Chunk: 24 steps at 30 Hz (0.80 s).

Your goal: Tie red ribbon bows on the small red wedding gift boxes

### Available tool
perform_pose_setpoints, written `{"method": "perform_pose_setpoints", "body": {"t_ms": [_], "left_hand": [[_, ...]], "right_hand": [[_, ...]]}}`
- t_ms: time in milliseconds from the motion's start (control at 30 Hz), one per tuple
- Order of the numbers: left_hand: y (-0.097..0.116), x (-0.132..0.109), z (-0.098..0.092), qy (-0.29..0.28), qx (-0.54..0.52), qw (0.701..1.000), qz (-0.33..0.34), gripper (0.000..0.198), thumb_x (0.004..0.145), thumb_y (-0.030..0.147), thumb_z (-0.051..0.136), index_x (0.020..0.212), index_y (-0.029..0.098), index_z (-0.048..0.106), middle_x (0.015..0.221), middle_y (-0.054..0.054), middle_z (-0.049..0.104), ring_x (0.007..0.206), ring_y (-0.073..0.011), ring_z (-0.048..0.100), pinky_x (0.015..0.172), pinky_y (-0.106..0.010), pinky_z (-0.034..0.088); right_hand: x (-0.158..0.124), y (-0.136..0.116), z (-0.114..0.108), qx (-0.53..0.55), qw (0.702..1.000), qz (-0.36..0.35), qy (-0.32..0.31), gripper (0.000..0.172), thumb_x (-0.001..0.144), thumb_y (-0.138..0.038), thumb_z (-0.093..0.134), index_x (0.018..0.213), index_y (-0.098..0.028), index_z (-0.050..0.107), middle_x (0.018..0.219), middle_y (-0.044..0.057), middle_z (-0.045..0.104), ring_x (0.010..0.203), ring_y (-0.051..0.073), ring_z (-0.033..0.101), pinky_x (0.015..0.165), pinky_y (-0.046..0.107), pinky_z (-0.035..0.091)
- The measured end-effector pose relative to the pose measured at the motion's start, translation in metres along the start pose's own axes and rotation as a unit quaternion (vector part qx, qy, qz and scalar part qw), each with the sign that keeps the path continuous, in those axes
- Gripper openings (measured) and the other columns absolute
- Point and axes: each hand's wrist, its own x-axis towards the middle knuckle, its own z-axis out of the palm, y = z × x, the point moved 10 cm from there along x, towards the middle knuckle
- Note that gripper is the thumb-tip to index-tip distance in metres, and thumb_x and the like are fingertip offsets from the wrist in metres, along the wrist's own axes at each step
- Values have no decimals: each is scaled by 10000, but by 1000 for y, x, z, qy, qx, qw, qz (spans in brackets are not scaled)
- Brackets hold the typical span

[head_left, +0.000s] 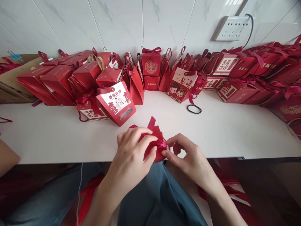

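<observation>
A small red gift box sits at the table's front edge, straight in front of me, partly hidden by my hands. Across its top runs a shiny dark pink ribbon, with one tail standing up at the back. My left hand curves over the box from the left, fingers and thumb closed about its top beside the ribbon. At the box's right side, my right hand has thumb and forefinger pinched at the ribbon's end. Behind the box leans a red-and-white candy box with a small clear window.
Finished-looking red boxes and more boxes line the tiled wall. A black hair tie lies on the white table. A cardboard carton stands at left, near another person's arm. A power strip is on the wall.
</observation>
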Motion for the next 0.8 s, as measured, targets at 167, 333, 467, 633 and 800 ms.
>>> {"method": "perform_pose_setpoints", "body": {"t_ms": [167,333,467,633,800], "left_hand": [[-5,7,4,-29,-23,999,-8,139,896,182,513,1015,221,574,1045,-26,607,1004,-181,554,906,-362,359],[-12,9,7,-13,-34,999,-22,98,873,153,526,938,209,573,960,-11,636,918,-168,582,873,-348,386],[-8,6,0,49,-7,999,-1,96,847,123,541,785,197,537,843,1,651,824,-161,599,817,-345,389],[-4,1,-4,80,-20,996,16,150,839,85,530,752,194,475,751,10,616,759,-143,593,781,-315,426],[-8,0,0,66,32,997,-3,185,825,86,530,700,191,441,656,18,539,659,-144,518,703,-299,423]], "right_hand": [[7,-7,5,45,999,-24,9,64,868,-269,575,844,-218,605,803,-14,582,680,109,513,613,231,436],[9,-20,5,57,996,-60,34,82,868,-248,564,803,-200,580,783,3,573,661,117,509,595,239,443],[8,-35,3,-38,988,-115,93,120,852,-176,541,739,-200,509,734,-5,568,629,114,504,609,248,425],[6,-56,4,-269,930,-148,203,183,804,-116,454,657,-212,404,498,-48,435,445,110,363,539,264,345],[6,-70,12,-393,868,-177,246,236,789,-87,389,589,-211,377,415,-80,254,390,91,146,480,261,274]]}}
